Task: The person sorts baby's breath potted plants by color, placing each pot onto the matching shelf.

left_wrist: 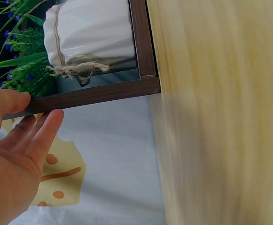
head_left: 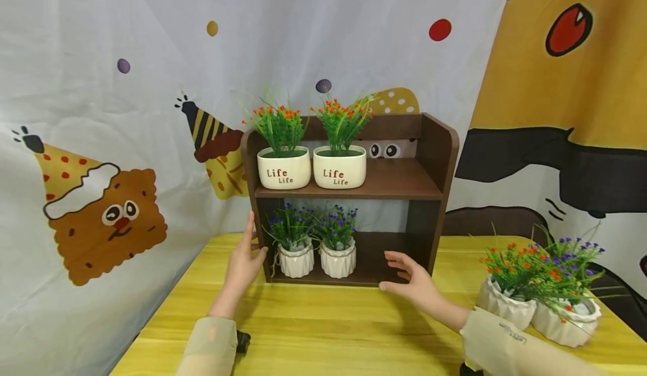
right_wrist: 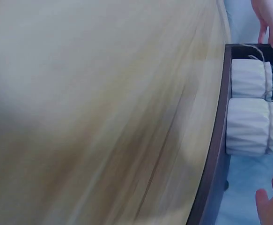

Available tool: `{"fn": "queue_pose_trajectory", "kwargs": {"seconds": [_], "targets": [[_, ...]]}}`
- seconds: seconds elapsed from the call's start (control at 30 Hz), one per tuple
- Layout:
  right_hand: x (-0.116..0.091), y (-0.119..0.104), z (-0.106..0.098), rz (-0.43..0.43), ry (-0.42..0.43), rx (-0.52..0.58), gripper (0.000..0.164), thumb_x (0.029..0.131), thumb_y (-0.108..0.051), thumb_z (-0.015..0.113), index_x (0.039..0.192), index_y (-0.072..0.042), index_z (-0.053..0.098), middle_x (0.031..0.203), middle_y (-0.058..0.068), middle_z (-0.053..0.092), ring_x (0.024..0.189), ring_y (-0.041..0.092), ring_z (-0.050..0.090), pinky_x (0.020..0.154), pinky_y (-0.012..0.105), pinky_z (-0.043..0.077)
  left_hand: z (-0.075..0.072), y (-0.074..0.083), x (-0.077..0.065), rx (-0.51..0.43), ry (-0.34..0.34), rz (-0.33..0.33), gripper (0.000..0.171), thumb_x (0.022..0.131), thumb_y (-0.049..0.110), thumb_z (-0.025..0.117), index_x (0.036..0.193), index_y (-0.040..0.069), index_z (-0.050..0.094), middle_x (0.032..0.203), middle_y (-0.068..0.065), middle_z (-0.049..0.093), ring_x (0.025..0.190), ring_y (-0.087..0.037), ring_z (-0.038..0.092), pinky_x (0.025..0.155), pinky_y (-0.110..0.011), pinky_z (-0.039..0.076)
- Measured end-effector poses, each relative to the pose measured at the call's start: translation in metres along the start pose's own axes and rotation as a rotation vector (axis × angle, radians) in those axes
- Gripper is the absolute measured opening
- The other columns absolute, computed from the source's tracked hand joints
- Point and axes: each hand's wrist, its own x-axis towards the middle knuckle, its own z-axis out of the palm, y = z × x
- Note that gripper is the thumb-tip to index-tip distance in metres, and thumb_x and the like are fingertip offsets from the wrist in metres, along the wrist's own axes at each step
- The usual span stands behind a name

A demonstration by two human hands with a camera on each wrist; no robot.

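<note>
A dark brown two-tier shelf (head_left: pixel 349 194) stands on the table. My left hand (head_left: pixel 244 263) holds its left side panel (left_wrist: pixel 103 90), the thumb at the front edge and the fingers along the outside. My right hand (head_left: pixel 417 286) is before the lower tier's right part, fingers loosely bent, holding nothing. On the upper tier two cream oval pots (head_left: pixel 284 169) marked "Life" carry orange flowers. Below, two white ribbed pots (head_left: pixel 337 261) with purple flowers stand side by side at the left; twine circles one white pot (left_wrist: pixel 92 33).
Two more white pots (head_left: pixel 505 306) with orange and purple flowers stand close together on the wooden table (head_left: pixel 323 331) at the right. Behind the shelf hangs a printed cloth (head_left: pixel 151 100) with cartoon figures.
</note>
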Motion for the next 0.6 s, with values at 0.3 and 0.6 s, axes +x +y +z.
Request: {"fn": "queue_pose_trajectory", "kwargs": {"seconds": [0.3, 0.6], "targets": [[-0.044, -0.01, -0.05, 0.027, -0.003, -0.038, 0.061, 0.086, -0.013, 0.074, 0.139, -0.001, 0.046, 0.132, 0.019, 0.053, 0.117, 0.026, 0.054, 0.095, 0.046, 0.047, -0.003, -0.002, 0.004, -0.004, 0.009, -0.007, 0.102, 0.087, -0.004, 0.066, 0.157, 0.035, 0.003, 0.128, -0.031, 0.054, 0.097, -0.043, 0.064, 0.075, -0.051, 0.057], [-0.085, -0.005, -0.081, 0.113, 0.085, -0.084, 0.057, 0.088, -0.01, 0.072, 0.137, 0.005, 0.046, 0.129, 0.014, 0.055, 0.107, -0.001, 0.054, 0.085, 0.027, 0.052, 0.0, 0.0, 0.0, -0.019, -0.003, -0.018, 0.102, 0.087, -0.004, 0.066, 0.157, 0.035, 0.004, 0.127, -0.032, 0.054, 0.096, -0.044, 0.064, 0.076, -0.052, 0.056]]}}
